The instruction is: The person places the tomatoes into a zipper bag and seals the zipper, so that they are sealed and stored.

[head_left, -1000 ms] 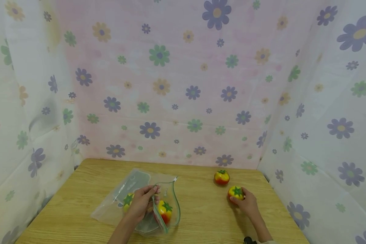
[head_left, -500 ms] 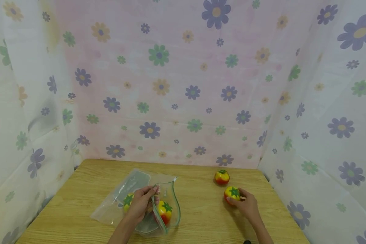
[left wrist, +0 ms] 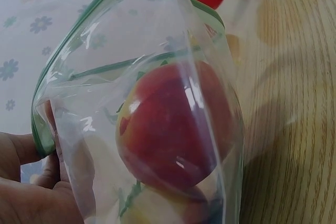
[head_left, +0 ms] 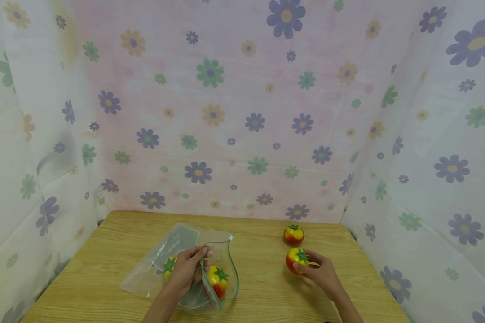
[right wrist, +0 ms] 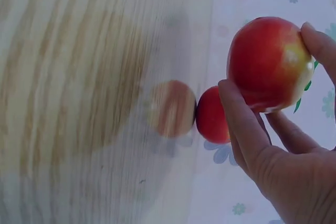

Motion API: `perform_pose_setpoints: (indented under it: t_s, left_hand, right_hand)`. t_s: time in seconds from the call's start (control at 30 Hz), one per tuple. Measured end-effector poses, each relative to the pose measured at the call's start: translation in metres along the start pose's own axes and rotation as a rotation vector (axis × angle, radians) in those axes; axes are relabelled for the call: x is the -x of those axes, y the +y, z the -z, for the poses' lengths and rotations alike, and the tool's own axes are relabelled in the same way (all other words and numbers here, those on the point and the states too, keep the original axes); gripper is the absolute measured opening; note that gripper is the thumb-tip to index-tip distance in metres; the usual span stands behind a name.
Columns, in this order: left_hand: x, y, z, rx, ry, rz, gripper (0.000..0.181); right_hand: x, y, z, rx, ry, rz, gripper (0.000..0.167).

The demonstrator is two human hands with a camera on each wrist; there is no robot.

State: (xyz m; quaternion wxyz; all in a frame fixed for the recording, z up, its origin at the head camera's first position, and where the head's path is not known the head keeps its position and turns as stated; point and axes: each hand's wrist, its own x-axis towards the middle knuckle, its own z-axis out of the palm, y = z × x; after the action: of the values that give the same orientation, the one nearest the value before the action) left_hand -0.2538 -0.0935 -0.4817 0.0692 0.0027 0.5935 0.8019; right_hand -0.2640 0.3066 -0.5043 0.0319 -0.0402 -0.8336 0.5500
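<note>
My left hand [head_left: 187, 268] pinches the green-edged rim of a clear zip bag [head_left: 178, 235], holding its mouth apart toward the right. Inside lie a red-and-yellow tomato [head_left: 218, 280] with a green leafy top, and another tomato [head_left: 169, 265] partly covered by that hand. My right hand [head_left: 323, 274] grips a similar tomato [head_left: 297, 261] between thumb and fingers; in the right wrist view this held tomato [right wrist: 270, 64] is raised off the tabletop. Behind it a further tomato [head_left: 293, 235] rests on the table. Through the film in the left wrist view, one bagged tomato [left wrist: 176, 124] sits above another.
A light wood table [head_left: 262, 291] carries everything. Flower-printed curtains [head_left: 234, 112] close off its back and both sides. Bare wood lies between the bag and the held tomato.
My right hand has moved left with its tomato, lifting it a little and tilting it. The left hand and the bag have stayed in place.
</note>
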Motion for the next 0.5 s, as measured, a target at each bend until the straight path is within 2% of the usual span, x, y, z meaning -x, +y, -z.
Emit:
perform_pose_setpoints:
  t_s: [0.17, 0.5]
  left_hand:
    - [0.001, 0.000, 0.000, 0.010, -0.007, -0.002, 0.032]
    - [0.001, 0.001, 0.000, -0.003, 0.000, 0.005, 0.034]
  right_hand:
    - [0.005, -0.006, -0.005, -0.009, -0.068, 0.044, 0.060]
    - [0.018, -0.014, -0.025, -0.042, -0.326, 0.057, 0.063]
